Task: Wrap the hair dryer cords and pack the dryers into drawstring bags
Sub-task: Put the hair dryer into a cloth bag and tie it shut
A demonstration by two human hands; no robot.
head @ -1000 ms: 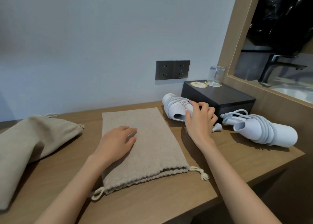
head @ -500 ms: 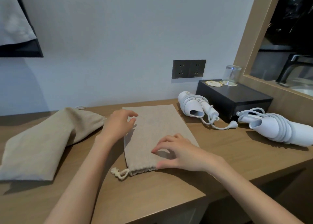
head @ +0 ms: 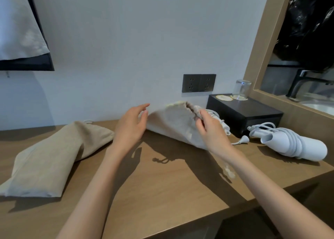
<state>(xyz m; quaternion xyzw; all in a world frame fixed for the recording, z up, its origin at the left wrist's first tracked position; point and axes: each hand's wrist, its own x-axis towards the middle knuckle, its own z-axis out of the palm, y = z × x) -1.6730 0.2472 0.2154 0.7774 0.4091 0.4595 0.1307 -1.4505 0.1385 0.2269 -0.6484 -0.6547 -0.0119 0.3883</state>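
Beige bag (head: 173, 125), rim pinched by right hand (head: 211, 132)

Both forearms are bare and reach forward from the lower edge of the view, raised off the counter. Left hand (head: 131, 128): palm turned inward toward the right, fingers straight and slightly spread, thumb apart, holding nothing; contact at the fingertips cannot be confirmed. Right hand (head: 211, 132): back toward the camera, wrist slightly bent, fingers curled, thumb and fingertips pinching the gathered rim of the drawstring bag (head: 173, 123).
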